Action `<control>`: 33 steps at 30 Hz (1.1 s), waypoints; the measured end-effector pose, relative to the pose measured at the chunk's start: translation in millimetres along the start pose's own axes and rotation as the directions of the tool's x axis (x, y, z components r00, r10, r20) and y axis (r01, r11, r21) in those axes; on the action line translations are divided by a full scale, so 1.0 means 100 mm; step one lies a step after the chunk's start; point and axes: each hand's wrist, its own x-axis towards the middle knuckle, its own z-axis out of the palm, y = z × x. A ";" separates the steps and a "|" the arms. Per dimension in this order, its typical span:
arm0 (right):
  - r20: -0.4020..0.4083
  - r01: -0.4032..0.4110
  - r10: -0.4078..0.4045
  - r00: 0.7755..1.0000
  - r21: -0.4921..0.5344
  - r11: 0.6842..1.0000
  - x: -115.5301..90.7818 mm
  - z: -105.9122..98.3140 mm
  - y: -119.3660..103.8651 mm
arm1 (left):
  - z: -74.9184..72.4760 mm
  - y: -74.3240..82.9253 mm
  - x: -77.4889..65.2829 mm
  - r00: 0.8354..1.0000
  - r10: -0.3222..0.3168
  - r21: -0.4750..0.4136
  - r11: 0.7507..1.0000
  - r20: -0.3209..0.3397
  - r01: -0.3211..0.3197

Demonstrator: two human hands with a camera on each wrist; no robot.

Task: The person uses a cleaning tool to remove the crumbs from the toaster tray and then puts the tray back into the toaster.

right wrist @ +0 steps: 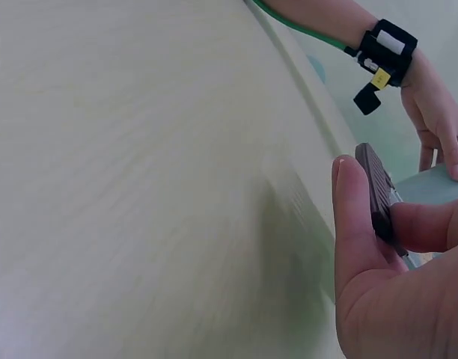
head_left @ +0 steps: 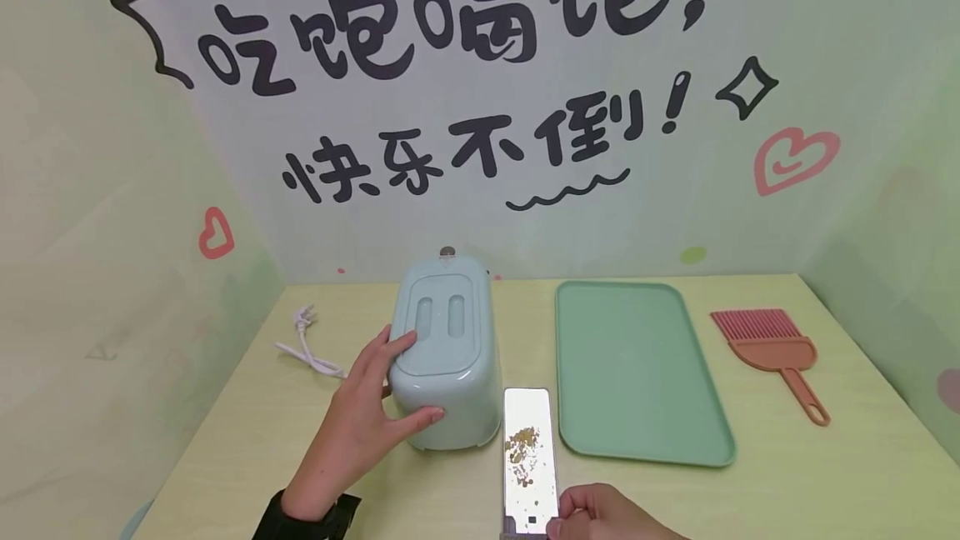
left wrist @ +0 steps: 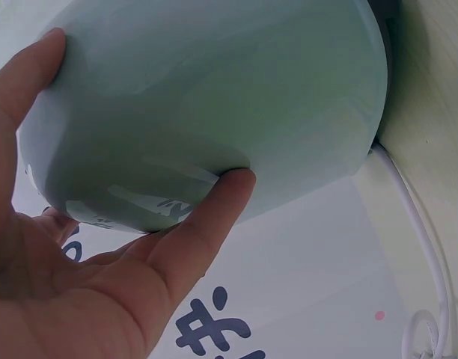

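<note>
A pale blue toaster [head_left: 442, 357] stands left of the table's middle, its top bearing two long recesses. My left hand [head_left: 367, 398] rests spread on its near left corner, thumb on the front end and fingers along the top and left side. In the left wrist view, nearly straight fingers [left wrist: 214, 217] touch the toaster's glossy wall [left wrist: 251, 97]. Thumb and fingers of my right hand [head_left: 611, 513] pinch the grey end of a shiny crumb tray [head_left: 531, 407], which carries brown crumbs [head_left: 523, 448]. The right wrist view shows that dark ridged end [right wrist: 375, 194] between thumb and finger.
Right of the toaster lies a green tray [head_left: 637, 373]. Farther right are a reddish brush with an orange dustpan-like piece and handle [head_left: 772, 354]. A white power cord with plug [head_left: 305, 340] lies left of the toaster. A wall with lettering [head_left: 480, 148] stands behind the table.
</note>
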 end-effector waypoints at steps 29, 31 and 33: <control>-0.258 0.090 -0.025 0.966 0.244 0.965 0.42 -0.34 -0.71 | 0.00 -0.06 0.05 0.998 0.059 0.068 0.996 -0.017 -0.058; -0.268 0.105 -0.033 0.963 0.259 0.960 0.44 -0.37 -0.74 | 0.02 0.01 0.02 0.981 0.166 0.154 0.977 -0.103 -0.149; -0.281 0.123 -0.043 0.959 0.276 0.953 0.46 -0.40 -0.78 | 0.05 0.10 0.00 0.934 0.293 0.215 0.944 -0.204 -0.249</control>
